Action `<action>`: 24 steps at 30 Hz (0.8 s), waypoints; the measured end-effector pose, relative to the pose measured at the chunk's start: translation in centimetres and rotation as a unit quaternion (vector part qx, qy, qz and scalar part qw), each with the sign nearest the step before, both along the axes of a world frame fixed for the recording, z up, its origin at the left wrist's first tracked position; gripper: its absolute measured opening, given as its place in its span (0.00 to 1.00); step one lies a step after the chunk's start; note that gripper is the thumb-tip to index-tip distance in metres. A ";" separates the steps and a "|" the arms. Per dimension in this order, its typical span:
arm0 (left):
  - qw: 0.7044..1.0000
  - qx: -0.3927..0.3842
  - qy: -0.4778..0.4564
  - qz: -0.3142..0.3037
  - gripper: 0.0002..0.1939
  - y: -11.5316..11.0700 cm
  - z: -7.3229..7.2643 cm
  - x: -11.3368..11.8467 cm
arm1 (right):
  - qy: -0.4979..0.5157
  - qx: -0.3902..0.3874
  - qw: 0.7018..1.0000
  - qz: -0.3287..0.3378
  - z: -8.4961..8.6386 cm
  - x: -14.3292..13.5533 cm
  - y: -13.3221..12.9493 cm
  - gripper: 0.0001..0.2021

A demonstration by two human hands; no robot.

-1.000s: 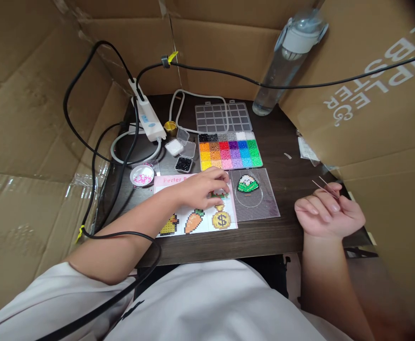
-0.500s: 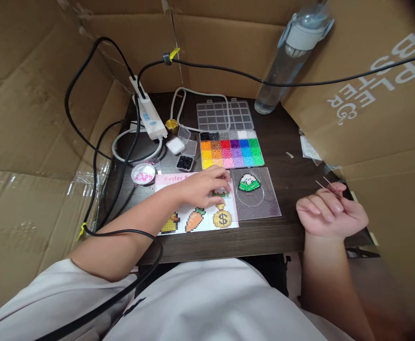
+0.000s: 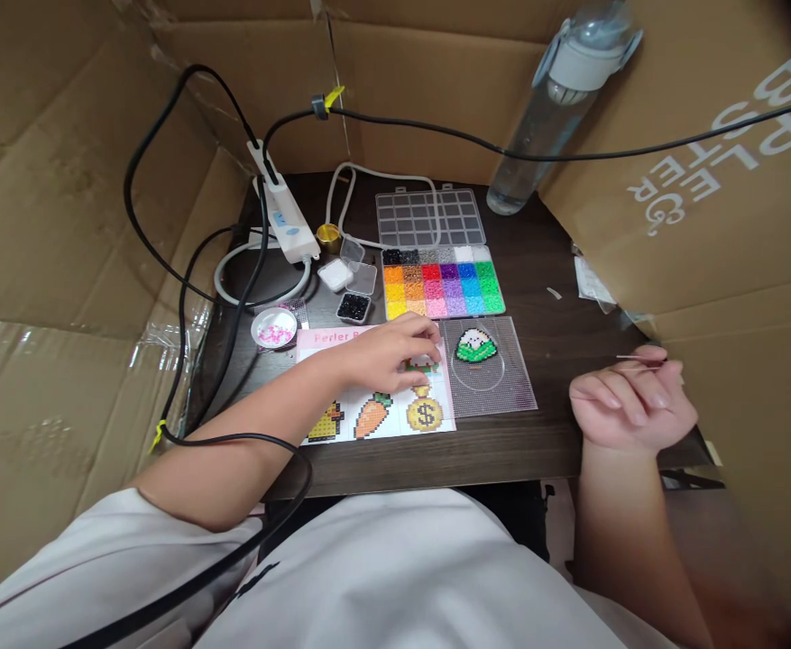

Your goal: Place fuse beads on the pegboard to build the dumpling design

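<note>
My left hand (image 3: 399, 350) lies over the printed bead pattern sheet (image 3: 401, 431), thumb and fingers apart, its fingertips near the sheet's right edge. Part of the sheet is hidden under that hand and forearm; a carrot and a money bag picture show. Right of it, the clear pegboard (image 3: 513, 379) bears a white and green bead figure (image 3: 476, 345) with a dark outline. Off the board to the right, my right hand (image 3: 631, 401) is raised with fingers curled, closed on thin metal tweezers (image 3: 629, 358).
Behind the sheet stands an open bead box (image 3: 442, 284) of many colours. Small boxes of white beads (image 3: 335, 275) and black beads (image 3: 353, 308) sit beside it, and a white dish (image 3: 274, 328) of pink beads. A power strip (image 3: 287, 216), cables and a water bottle (image 3: 547, 117) are farther back.
My right hand has turned a little, so the tweezers now point more level to the left instead of up and left. The left hand stays on the sheet.
</note>
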State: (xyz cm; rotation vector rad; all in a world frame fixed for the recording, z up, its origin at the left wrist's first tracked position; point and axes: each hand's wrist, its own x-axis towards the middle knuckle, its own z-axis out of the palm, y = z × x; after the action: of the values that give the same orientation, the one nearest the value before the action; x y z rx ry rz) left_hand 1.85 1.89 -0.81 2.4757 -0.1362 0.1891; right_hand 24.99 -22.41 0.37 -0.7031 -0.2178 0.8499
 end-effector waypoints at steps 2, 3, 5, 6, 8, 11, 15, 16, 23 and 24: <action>1.000 -0.004 0.000 0.001 0.13 0.0 0.0 0.0 | 0.014 0.021 1.000 0.004 -0.1 0.0 0.0 0.06; 1.000 -0.006 -0.001 0.002 0.13 0.0 0.0 0.0 | 0.019 0.029 0.999 0.007 -0.1 0.0 -0.1 0.07; 1.000 -0.009 -0.002 0.005 0.13 0.0 0.0 0.0 | 0.027 0.041 0.999 0.013 -0.2 0.0 -0.1 0.09; 1.000 -0.010 -0.001 0.005 0.13 0.0 0.0 0.0 | 0.027 0.044 0.999 0.017 -0.2 0.1 -0.1 0.10; 1.000 -0.011 0.000 0.005 0.13 0.0 -0.1 0.0 | 0.018 0.041 0.999 0.024 -0.3 0.2 -0.1 0.10; 1.000 -0.012 -0.001 0.004 0.13 0.0 -0.1 0.0 | 0.002 0.026 0.999 0.021 -0.3 0.2 -0.1 0.08; 1.000 -0.009 -0.004 0.001 0.13 0.1 -0.2 -0.1 | 0.006 0.003 1.000 0.021 -0.4 -0.1 -0.1 0.08; 1.000 -0.009 -0.006 -0.001 0.13 0.1 -0.2 -0.2 | 0.005 -0.006 1.000 0.024 -0.5 -0.1 -0.1 0.09; 1.000 -0.006 -0.010 0.011 0.15 -0.1 0.0 -0.9 | -0.149 -0.067 0.985 0.050 -0.6 0.6 4.2 0.10; 1.000 -0.003 -0.007 0.013 0.15 -0.1 0.0 -1.0 | -0.172 -0.071 0.981 0.049 -0.2 0.7 5.5 0.11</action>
State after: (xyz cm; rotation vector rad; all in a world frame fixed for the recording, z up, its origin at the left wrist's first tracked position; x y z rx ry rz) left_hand 0.88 1.82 -0.85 2.4714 -0.1096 0.2189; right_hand 25.71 -16.91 0.16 -0.9792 -0.5097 0.8389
